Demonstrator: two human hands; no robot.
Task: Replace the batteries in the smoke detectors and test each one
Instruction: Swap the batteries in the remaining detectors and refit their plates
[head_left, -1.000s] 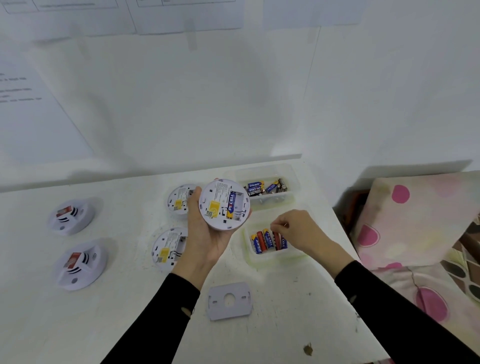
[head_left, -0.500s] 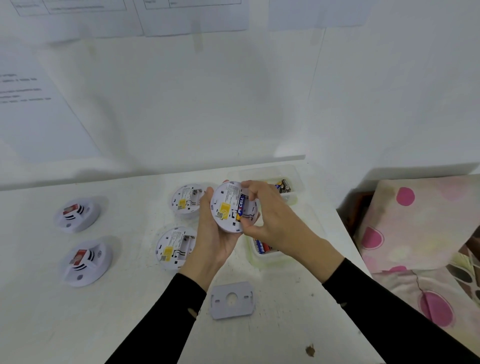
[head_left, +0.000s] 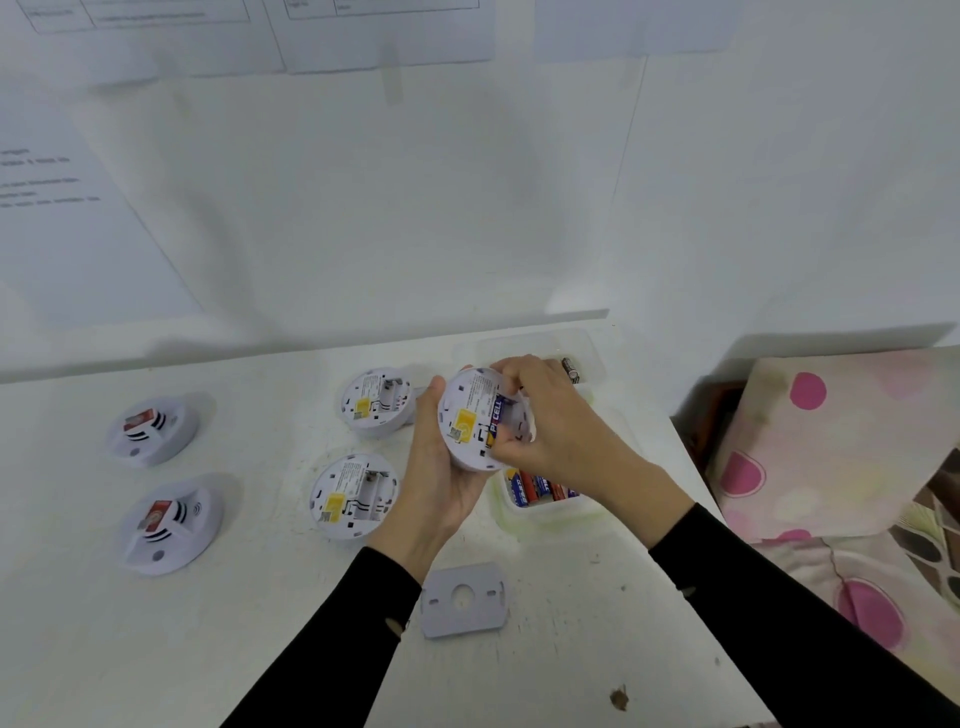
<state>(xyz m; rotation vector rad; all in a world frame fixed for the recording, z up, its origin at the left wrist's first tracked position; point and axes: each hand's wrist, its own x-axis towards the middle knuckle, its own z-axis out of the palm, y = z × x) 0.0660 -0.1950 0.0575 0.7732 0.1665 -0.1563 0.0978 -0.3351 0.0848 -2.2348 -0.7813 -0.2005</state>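
Note:
My left hand (head_left: 436, 483) grips a white smoke detector (head_left: 467, 415) above the table, its open back towards me. A blue and yellow battery (head_left: 496, 415) sits in its compartment. My right hand (head_left: 561, 431) is curled over the detector's right side, with fingers and thumb pinching at the compartment; a second battery there is mostly hidden under them. Below the hands a clear tray (head_left: 540, 514) holds several batteries (head_left: 535, 488).
Two more detectors (head_left: 376, 400) (head_left: 353, 496) lie back-up left of my hands, and two (head_left: 153, 428) (head_left: 169, 522) lie face-up at far left. A grey mounting plate (head_left: 462, 600) lies near my left sleeve. A second tray (head_left: 589, 348) stands at the wall. Spotted fabric (head_left: 831, 441) is beside the table.
My right hand left the near battery tray, came up to the held detector and now pinches at its compartment. The left hand has tilted the detector a little.

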